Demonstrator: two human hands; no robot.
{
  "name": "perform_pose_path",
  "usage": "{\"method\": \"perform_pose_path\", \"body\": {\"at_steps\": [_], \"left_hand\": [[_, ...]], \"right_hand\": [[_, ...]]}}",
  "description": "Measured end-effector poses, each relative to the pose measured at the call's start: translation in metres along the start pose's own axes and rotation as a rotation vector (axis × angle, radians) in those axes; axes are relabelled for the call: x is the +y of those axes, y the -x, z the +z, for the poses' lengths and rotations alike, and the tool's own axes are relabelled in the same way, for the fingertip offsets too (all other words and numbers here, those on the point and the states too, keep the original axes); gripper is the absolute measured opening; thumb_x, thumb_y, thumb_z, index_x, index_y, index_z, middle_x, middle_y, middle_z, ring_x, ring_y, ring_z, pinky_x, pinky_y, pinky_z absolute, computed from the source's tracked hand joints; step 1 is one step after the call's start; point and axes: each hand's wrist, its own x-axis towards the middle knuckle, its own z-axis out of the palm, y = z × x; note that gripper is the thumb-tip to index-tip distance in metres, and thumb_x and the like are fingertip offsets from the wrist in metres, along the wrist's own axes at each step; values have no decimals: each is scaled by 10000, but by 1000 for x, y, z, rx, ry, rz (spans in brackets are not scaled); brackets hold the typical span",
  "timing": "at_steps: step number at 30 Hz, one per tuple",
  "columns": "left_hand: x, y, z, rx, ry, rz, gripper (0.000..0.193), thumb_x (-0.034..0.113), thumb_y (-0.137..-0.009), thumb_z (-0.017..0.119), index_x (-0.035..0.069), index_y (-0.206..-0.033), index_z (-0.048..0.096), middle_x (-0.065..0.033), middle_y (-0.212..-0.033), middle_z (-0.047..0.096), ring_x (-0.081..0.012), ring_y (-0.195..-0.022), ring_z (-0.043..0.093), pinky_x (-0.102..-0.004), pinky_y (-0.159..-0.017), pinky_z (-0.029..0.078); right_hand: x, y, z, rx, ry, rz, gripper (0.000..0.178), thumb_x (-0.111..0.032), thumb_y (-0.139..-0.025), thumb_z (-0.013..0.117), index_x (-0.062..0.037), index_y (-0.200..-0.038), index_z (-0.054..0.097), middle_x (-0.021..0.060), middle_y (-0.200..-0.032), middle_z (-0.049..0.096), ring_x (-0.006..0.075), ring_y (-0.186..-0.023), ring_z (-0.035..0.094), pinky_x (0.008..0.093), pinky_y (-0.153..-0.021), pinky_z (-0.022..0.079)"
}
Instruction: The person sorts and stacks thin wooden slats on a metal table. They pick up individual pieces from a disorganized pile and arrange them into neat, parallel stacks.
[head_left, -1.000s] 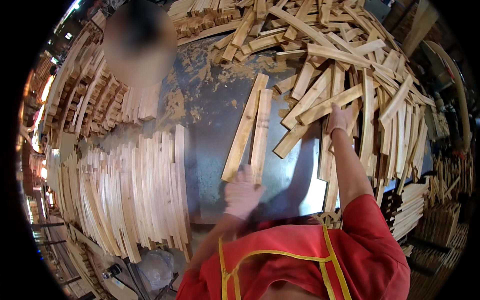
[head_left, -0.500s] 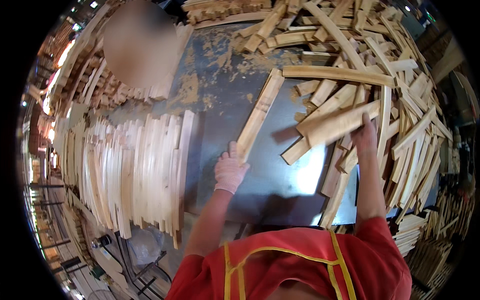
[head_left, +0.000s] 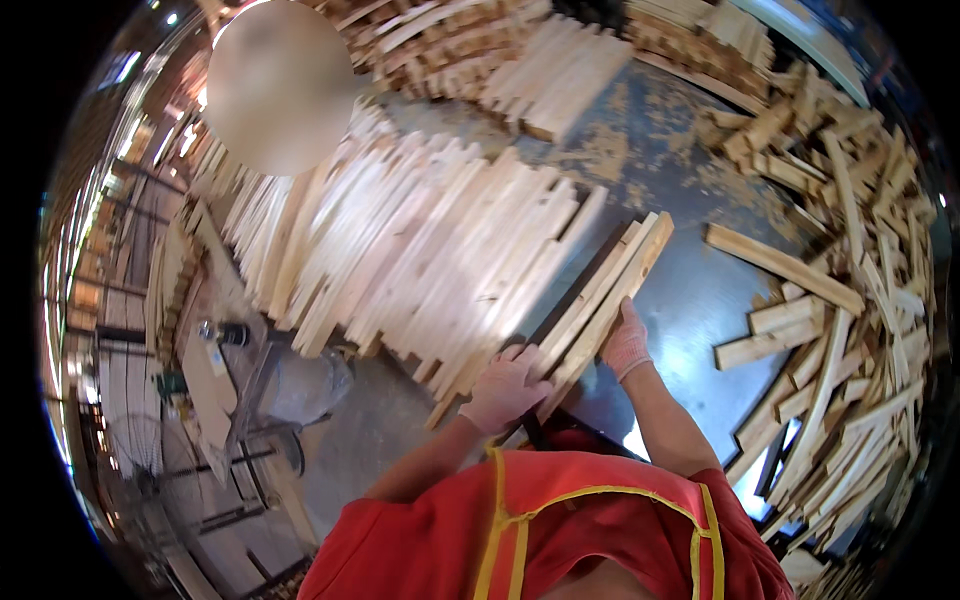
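Two or so pale wooden strips (head_left: 613, 300) lie side by side at a slant on the dark tabletop, between my hands. My left hand (head_left: 505, 388), in a light glove, is closed around their near end, with its fingers partly hidden. Along the right side of the outer strip, my right hand (head_left: 626, 342), also gloved, grips the wood with its fingers against the edge. Just left of these strips lies a wide row of similar pale strips (head_left: 400, 240), and a dark gap separates the two.
A jumbled heap of wooden pieces (head_left: 860, 340) covers the right side of the dark table (head_left: 690, 310). Stacked strips (head_left: 560, 75) stand at the far side. A clear plastic bag (head_left: 310, 385) and a metal frame are at the lower left. Sawdust patches the far tabletop.
My view has turned left. The wooden strip in my right hand came from the heap to the left, beside the one my left hand held. Both hands are now close together.
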Motion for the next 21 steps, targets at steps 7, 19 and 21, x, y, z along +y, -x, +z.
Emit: {"method": "perform_pose_path", "body": {"at_steps": [7,19,21], "left_hand": [[25,16,-67,73,-107,2,796,413,-913,709,8,-1543,439,-258,-1459,573,-416,-1323,578,-472,-1094,473],[-183,-15,-162,868,-528,244,518,254,-845,770,14,-1294,674,-223,-1261,676,-418,-1181,627,-515,-1063,493],[-242,-5,-177,995,-691,144,565,263,-872,744,17,-1369,630,-219,-1386,620,-414,-1272,573,-511,-1127,438]], "right_hand": [[68,2,73,-89,-71,-121,527,-468,-1069,524,-87,-1423,610,124,-1437,652,350,-1313,595,520,-1167,447],[7,65,30,-169,608,-213,198,-315,-1038,668,-132,-1112,668,-2,-915,689,144,-841,662,345,-788,548],[-18,76,-5,-112,590,-225,171,-308,-1030,678,-141,-1063,660,-10,-886,668,139,-806,644,331,-765,535]]}}
